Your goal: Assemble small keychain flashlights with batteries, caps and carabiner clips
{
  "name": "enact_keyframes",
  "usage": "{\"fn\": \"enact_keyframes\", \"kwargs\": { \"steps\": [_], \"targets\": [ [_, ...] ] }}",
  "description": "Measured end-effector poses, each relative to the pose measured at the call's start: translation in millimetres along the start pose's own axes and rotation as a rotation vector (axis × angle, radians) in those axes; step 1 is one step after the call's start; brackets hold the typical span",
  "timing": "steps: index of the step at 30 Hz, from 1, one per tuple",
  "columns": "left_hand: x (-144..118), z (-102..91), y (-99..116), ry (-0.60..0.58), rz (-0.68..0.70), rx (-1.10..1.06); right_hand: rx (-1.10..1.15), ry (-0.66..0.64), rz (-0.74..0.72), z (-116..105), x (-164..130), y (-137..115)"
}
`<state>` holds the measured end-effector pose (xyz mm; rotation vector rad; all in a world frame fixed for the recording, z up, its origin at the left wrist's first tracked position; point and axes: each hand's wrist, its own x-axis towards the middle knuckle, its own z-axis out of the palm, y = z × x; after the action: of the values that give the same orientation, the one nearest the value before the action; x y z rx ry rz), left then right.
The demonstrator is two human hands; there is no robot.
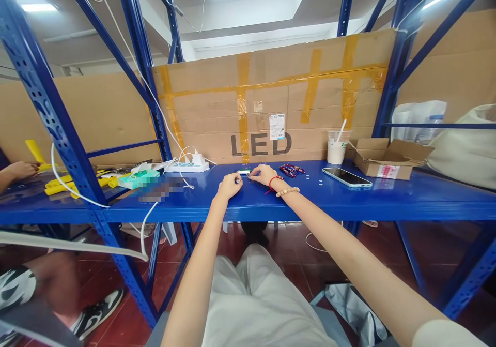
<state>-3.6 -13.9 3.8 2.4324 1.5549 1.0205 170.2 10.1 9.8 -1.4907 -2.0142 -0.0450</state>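
Hands out over the blue table (pixel 387 197), both at its middle. Left hand (pixel 229 185) curled into a loose fist, knuckles up, resting on the surface; grip closed or not, and on what, impossible to tell from here. Right hand (pixel 264 175) just beside it, fingertips down on a small dark part (pixel 248 176) lying on the table between the two hands; perhaps pinched, though too small to say for sure. Small red and blue pieces (pixel 291 169) near the right hand, phone (pixel 347 177) further right, cup (pixel 338 147) and open cardboard box (pixel 383 158) behind. Power strip (pixel 189 166) to the left, co-worker's hand (pixel 19 170) well apart at far left. Judged as fine work on the small part, mid-step. Next calling for a steady fingertip hold, left hand bracing.
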Motion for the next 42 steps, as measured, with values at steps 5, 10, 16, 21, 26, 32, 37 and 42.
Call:
{"fn": "enact_keyframes", "kwargs": {
  "steps": [5, 10, 16, 21, 26, 32, 37, 42],
  "targets": [
    [-0.8, -0.4, 0.0, 0.036, -0.015, -0.018, -0.007, 0.004, -0.001, 0.7, 1.1, 1.2],
    [-1.6, -0.9, 0.3, 0.104, -0.061, -0.069, -0.002, 0.016, 0.001, 1.4, 2.0, 2.1],
    [-1.9, -4.3, 4.0, 0.157, -0.124, -0.141, 0.012, 0.02, 0.018, -0.6, 0.2, -0.1],
    [-0.8, -4.0, 2.7, 0.228, -0.172, -0.241, 0.023, 0.012, 0.025, -1.4, -0.4, -1.5],
    [1.8, -0.2, -0.8, 0.261, -0.186, -0.38, 0.017, 0.005, 0.028, -1.3, -0.2, -1.8],
    [-4.2, -5.0, 6.2, 0.216, -0.148, -0.318, -0.017, 0.05, 0.068, -3.7, -0.6, -5.9],
    [-8.5, -11.0, 12.3, 0.177, -0.144, -0.284, -0.022, 0.121, 0.123, -4.0, 1.6, -7.0],
    [-7.3, -10.1, 11.1, 0.141, -0.149, -0.364, -0.029, 0.122, 0.112, -3.0, 2.6, -5.9]
  ]
}}
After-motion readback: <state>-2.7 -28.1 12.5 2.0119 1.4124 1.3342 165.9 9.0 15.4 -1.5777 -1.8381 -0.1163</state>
